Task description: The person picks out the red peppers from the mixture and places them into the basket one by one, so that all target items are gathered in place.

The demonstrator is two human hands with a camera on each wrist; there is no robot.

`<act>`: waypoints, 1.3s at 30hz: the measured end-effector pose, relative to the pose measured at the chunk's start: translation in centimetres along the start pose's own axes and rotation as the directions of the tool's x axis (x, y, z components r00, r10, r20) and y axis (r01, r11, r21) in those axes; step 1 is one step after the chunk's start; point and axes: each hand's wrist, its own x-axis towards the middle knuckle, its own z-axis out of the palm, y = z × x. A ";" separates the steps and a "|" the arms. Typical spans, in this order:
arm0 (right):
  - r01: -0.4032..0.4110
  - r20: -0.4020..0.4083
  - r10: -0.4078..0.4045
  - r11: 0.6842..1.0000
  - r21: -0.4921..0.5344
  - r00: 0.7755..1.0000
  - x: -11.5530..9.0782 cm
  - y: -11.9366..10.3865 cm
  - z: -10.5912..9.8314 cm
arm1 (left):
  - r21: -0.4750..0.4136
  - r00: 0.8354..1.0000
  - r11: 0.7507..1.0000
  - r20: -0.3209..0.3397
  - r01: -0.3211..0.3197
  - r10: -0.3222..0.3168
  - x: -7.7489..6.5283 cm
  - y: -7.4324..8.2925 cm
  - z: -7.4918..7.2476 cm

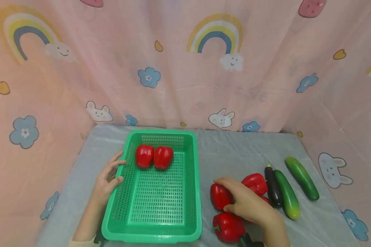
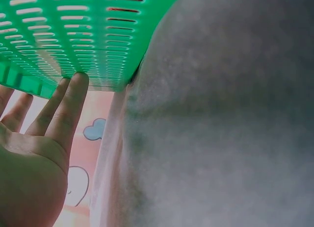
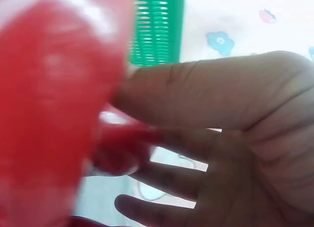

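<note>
My left hand [image 1: 104, 180] is at the left side of a green plastic basket [image 1: 199, 192], its extended fingers touching the rim; in the left wrist view the fingertips [image 2: 78, 82] rest against the slotted wall. Two red bell peppers [image 1: 144, 156] lie side by side at the basket's far end. To the right of the basket, my right hand [image 1: 245, 202] grips a red bell pepper [image 1: 219, 196] between thumb and fingers. Another red pepper [image 1: 228, 227] lies just nearer, and one more [image 1: 256, 184] sits beyond the hand. A close pepper [image 3: 44, 114] covers much of the right wrist view.
Right of the peppers lie a dark eggplant [image 1: 273, 188] and two green cucumbers [image 1: 287, 195] [image 1: 302, 178]. A grey cloth [image 1: 228, 151] covers the table. A pink patterned curtain [image 1: 179, 103] hangs behind it and along the sides.
</note>
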 end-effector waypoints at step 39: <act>0.173 -0.126 -0.193 0.972 -0.158 0.973 0.6 0.7 -0.4 | -0.015 1.000 1.000 0.001 0.010 -0.010 0.0 -0.2 0.0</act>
